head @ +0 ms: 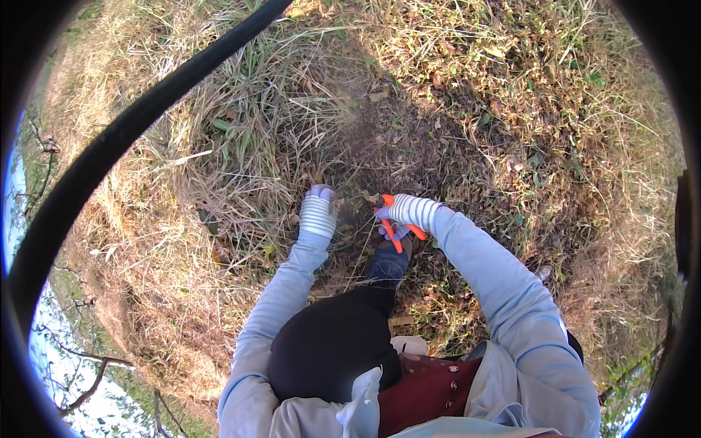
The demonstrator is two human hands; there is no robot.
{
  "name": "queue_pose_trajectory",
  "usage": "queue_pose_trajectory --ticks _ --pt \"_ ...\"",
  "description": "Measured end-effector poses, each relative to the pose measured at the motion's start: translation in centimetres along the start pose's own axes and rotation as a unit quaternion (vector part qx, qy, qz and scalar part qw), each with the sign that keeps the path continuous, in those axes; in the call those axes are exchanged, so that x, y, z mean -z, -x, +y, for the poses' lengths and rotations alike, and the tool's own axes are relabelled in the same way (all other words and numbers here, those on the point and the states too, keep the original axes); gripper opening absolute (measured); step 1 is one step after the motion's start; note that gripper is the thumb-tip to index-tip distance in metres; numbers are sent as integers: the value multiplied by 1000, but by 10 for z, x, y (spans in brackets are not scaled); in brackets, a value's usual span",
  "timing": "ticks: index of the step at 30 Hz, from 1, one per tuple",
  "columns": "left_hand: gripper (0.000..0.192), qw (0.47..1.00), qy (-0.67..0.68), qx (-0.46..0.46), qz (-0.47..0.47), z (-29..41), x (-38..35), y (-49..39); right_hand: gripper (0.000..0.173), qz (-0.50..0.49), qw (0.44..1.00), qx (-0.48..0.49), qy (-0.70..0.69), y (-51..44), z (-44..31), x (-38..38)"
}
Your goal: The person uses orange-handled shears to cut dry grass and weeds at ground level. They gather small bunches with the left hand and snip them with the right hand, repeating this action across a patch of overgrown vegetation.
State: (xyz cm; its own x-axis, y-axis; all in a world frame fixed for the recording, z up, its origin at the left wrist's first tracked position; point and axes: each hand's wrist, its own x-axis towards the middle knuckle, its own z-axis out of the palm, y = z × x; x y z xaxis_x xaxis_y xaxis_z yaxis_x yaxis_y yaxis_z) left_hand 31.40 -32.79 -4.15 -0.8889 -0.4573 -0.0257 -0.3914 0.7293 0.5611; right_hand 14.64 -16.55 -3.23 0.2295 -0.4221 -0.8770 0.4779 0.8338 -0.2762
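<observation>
My right hand (412,212), in a white-and-grey striped glove with lavender fingers, grips a tool with orange handles (390,232), apparently pruning shears. The handles stand apart, and the tool's working end is small and hard to make out against the litter. To the left, my left hand (319,209) wears a matching glove and is lowered to the edge of the dry grass (257,148). Its fingertips are turned away, so whether they pinch anything is hidden. Between the hands lie bare soil and thin stems (361,241).
My bent knee in black trousers (334,345) and a dark blue boot or sock (388,265) are just below the hands. Cut grass and dead leaves (493,109) cover the ground. A dark strap or cable (137,120) crosses the upper left. Bare branches (87,383) show at lower left.
</observation>
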Motion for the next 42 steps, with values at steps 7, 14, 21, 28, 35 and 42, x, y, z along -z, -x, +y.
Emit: queue_pose_trajectory --ticks 7,14,21,28,35,42 --pt "27 1000 4 -2 5 -4 -2 2 29 76 993 87 -20 -27 -11 -24" --pt "29 996 63 63 15 -16 -2 4 26 -2 997 77 10 15 22 -39" --pt "28 990 116 70 39 -29 -11 9 30 -42 976 41 -208 -4 1 -27" --pt "24 976 170 120 70 -51 -28 12 37 80 987 38 -138 -37 -19 -33" --pt "40 985 82 136 69 -56 -27 16 40 76 970 128 194 5 13 -70" --pt "47 937 223 261 63 -36 -14 4 25 33 999 -9 -5 17 30 -39"
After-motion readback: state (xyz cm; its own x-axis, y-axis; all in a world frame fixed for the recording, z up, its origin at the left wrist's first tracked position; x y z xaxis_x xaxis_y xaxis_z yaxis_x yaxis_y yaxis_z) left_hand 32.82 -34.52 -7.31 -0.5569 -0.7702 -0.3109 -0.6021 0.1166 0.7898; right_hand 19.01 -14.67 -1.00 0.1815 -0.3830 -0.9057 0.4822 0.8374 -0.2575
